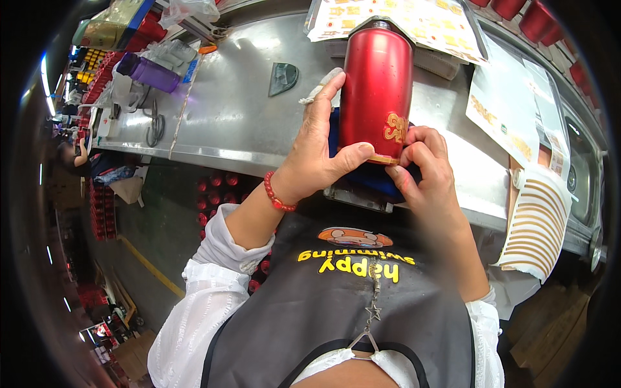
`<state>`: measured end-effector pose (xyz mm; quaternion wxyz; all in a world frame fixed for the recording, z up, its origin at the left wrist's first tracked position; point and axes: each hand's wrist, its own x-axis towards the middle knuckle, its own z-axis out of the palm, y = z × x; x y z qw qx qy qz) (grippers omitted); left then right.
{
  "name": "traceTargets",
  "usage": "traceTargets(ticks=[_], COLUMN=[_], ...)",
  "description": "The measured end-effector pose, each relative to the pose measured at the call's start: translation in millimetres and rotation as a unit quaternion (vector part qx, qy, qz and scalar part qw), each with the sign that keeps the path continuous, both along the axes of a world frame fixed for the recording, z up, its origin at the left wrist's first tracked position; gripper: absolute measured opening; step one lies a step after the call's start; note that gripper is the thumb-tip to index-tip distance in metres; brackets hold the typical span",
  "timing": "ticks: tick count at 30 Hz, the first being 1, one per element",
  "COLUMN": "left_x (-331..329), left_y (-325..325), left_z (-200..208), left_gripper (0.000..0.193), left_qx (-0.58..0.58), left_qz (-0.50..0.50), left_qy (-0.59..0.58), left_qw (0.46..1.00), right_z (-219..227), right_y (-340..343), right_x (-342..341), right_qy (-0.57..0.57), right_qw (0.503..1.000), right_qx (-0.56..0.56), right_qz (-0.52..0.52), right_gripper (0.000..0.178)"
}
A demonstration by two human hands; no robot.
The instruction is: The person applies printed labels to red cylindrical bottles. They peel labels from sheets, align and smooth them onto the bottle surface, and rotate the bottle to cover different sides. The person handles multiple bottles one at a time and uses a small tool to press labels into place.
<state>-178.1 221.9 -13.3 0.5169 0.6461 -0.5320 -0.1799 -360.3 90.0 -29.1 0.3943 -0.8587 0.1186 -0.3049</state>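
A shiny red metal bottle point(378, 77) lies in front of me with its neck pointing away, on a dark blue padded rest point(381, 181). It bears a gold decal point(393, 128) on its right side and a thin gold strip point(381, 158) along its near rim. My left hand point(323, 139) is closed round the bottle's left side, thumb on the near rim and a white wrap on a finger. My right hand point(424, 165) pinches at the right end of the gold strip, its fingertips against the rim. The strip's end is hidden by those fingers.
Decal sheets point(475, 97) lie beyond and right of the bottle; a sheet of curved gold strips point(535, 220) hangs over the right edge. A glass piece point(283, 78), a purple bottle point(149, 72) and a cable point(155, 125) lie on the metal table point(226, 84).
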Motion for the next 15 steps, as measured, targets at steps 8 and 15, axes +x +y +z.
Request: traceTargets(ticks=[8,15], left_x=[-17.7,-12.8], left_y=[-10.0,24.0], left_z=[12.1,-2.2], left_gripper=[0.085,0.023], left_qx=[-0.047,-0.171], left_qz=[0.078,0.064], left_qy=[-0.260,-0.438], left_qw=[0.961,0.880], right_z=[-0.7,0.2], right_y=[-0.1,-0.3], right_x=[0.6,-1.3], right_qy=[-0.013,-0.021], right_qw=[1.000,1.000], right_qx=[0.008,0.012], right_qz=[0.005,0.010], right_gripper=[0.025,0.024])
